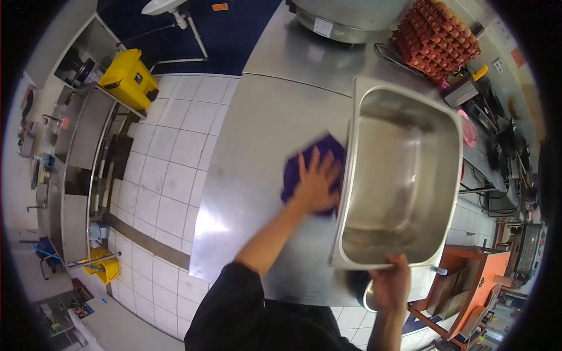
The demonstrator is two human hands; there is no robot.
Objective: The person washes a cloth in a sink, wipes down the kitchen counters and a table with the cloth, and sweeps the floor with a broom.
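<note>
Right now, the edges of the view fade to black, so things at the far sides are cut off. The right hand is a bit blurry, and part of it hides a dark round thing with a pale rim that sits just beside it. I can't tell what that thing is.

The right hand holds the near rim of the big metal pan, closed in a narrow grip with the fingertips over the lip. The pan is over the right part of the metal table, with its open side facing up to the view. Its underside is hidden, so I can't tell if it touches the table. Inside are shiny walls and a shiny floor, with brown, dim patches that may be dirt or just reflections.

The left hand lies flat on a purple cloth, fingers spread wide, pressing it on the table beside the pan's left side. Part of the cloth is under the hand.

At the far end stands a big round metal pot, cut off at the top. Near it, egg trays are piled up with brown eggs in them. On the left, 1 yellow bin stands on the white floor tiles, and 1 yellow bucket is lower down.
</note>
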